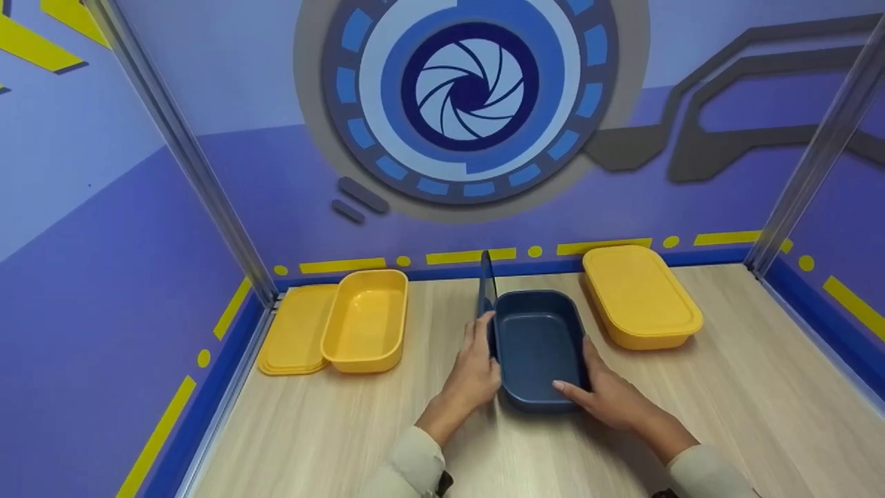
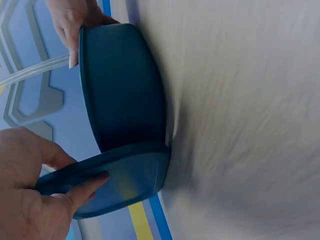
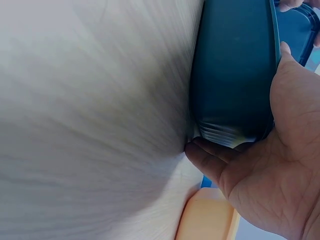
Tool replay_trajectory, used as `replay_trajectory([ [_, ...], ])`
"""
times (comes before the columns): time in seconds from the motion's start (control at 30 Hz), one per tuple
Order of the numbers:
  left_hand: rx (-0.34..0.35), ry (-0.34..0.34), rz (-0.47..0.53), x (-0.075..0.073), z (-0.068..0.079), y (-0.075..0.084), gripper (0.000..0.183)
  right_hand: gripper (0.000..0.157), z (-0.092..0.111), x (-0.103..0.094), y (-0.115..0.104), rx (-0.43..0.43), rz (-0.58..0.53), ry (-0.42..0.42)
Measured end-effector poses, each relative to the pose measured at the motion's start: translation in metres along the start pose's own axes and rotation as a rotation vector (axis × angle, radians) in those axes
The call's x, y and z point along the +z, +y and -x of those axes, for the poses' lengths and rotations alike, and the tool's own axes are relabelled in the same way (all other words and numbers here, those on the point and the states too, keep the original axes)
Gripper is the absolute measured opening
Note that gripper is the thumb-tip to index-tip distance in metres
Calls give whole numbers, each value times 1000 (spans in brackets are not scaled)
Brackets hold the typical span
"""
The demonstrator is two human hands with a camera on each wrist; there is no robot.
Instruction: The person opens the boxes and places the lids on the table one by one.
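Over the table, 2 grips: left hand on dark blue lid, right hand on dark blue box.

- A yellow lid lay flat in the counter's far left corner.
- An open yellow box stood just beside it.
- A lidded yellow box stood by the far edge, toward the right corner.
- Behind the far edge rose a purple-blue wall with a round emblem.
- Metal posts stood at both far corners.
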State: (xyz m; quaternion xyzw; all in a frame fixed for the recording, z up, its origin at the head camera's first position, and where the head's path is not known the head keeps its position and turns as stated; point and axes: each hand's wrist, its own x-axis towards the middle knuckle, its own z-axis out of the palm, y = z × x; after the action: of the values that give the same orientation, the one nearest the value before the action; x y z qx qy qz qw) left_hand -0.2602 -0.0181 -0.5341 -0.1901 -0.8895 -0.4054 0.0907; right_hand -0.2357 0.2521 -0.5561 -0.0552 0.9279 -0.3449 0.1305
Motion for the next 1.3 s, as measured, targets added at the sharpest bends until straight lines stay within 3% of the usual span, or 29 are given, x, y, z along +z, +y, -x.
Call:
replay_trajectory([
  [0.2,-259,47,-78,-5,-3,-4,84,123,0,1,1,22,6,-11],
  [0.3,-342,100,-147,-6,-3,-8,87,124,1,1,0,29,11,-9],
  [0.5,-385,173,-362,-7,-3,-19,92,125,2,1,-3,39,15,-6],
  [0.67,-415,114,-536,-9,-3,-30,98,125,-1,2,-4,29,17,5],
  [0.83,-525,13,-459,-12,-2,-42,101,125,0,3,-3,42,11,3],
  [1.0,-613,-34,-411,-13,-1,-57,112,127,1,3,-2,56,7,-8],
  [1.1,-630,-41,-425,-13,1,-64,118,127,0,3,-2,62,4,-13],
  [1.3,-617,-61,-459,-16,6,-68,96,126,0,3,-2,62,-1,-15],
])
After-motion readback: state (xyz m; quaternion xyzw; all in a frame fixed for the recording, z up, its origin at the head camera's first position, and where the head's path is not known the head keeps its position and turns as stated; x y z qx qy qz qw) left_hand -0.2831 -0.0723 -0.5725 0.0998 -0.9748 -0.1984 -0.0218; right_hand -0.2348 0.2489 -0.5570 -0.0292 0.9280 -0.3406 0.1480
